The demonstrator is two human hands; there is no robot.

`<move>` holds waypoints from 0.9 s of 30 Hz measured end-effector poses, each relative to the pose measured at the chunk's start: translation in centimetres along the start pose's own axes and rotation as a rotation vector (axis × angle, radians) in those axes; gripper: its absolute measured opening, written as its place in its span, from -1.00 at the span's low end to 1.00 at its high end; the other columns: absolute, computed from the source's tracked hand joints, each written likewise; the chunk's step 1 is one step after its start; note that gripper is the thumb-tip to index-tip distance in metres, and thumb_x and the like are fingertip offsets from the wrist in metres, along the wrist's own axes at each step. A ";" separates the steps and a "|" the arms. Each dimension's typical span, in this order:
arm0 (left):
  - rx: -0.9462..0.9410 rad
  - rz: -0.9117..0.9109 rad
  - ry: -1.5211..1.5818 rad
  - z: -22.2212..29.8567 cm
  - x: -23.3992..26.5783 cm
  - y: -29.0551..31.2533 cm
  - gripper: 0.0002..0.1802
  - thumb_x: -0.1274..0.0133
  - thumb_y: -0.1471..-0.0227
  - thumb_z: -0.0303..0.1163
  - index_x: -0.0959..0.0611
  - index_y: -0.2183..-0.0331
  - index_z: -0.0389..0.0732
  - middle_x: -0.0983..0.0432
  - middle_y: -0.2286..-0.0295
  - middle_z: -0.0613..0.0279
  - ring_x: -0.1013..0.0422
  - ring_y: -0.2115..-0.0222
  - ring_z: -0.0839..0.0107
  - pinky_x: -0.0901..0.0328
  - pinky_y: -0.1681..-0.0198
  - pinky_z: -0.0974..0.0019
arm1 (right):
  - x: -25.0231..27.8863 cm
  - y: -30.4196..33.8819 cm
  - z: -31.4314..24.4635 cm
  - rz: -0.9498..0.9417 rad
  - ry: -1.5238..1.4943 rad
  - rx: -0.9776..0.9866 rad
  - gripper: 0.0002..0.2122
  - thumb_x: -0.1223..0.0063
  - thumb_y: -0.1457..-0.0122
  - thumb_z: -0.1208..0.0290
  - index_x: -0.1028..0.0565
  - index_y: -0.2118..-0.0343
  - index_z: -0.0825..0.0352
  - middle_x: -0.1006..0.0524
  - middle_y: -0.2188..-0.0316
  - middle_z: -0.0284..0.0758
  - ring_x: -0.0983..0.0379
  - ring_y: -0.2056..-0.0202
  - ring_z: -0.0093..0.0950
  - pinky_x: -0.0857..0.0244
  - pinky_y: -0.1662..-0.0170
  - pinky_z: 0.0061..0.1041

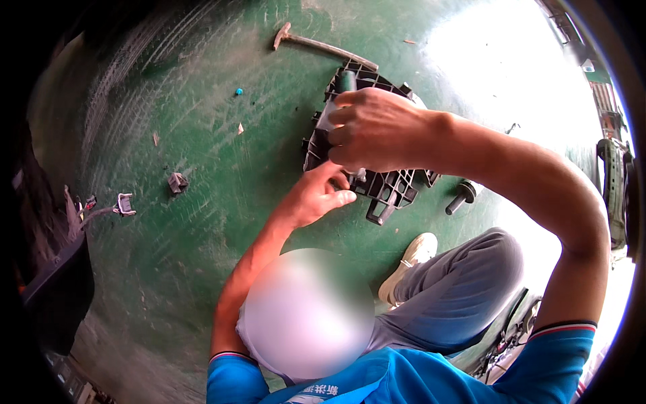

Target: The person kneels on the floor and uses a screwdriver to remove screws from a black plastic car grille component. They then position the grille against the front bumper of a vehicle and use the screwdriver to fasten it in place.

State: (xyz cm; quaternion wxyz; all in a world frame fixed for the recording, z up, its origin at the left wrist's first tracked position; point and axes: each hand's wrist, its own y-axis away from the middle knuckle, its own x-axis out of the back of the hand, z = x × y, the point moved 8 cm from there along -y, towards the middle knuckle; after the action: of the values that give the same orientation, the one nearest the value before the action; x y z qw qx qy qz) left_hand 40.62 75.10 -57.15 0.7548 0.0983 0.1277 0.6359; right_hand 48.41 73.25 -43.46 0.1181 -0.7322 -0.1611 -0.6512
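Note:
On the green floor lies a black plastic ribbed frame [397, 190] with an open lattice of cells. My right hand [377, 128] is closed over it, round a tool with a dark green cylindrical end [347, 81]; the palm hides most of this tool. A small grey piece [360, 175] shows below my right fingers, against the lattice. My left hand [313, 196] is at the frame's near left edge, fingers curled against it and the thumb lying apart. My right hand covers part of the left fingertips.
A hammer [326, 47] lies beyond the frame. To the right is a dark cylindrical piece [461, 198]. A small grey block [177, 183], a blue cap [239, 91] and a wire connector [124, 205] lie to the left. My shoe [418, 250] is close to the frame.

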 end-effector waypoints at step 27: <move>-0.216 0.252 0.204 1.4 -1.2 -3.4 -0.82 -0.27 -0.05 -0.51 -0.69 0.24 -0.29 -0.62 0.32 0.33 -0.48 0.37 0.53 -0.41 0.24 0.39 | -1.5 -0.3 1.4 -0.422 0.013 -0.238 -0.88 -0.23 0.05 0.38 -0.70 0.42 0.19 -0.66 0.39 -0.39 -0.61 0.24 -0.37 -0.41 0.27 -0.21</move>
State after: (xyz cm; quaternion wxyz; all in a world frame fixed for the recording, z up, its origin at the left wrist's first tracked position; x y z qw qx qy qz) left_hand 44.05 73.34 -56.80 0.6585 -0.0328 0.1212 0.7420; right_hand 49.48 73.92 -45.18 -0.1066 -0.6871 -0.2316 -0.6804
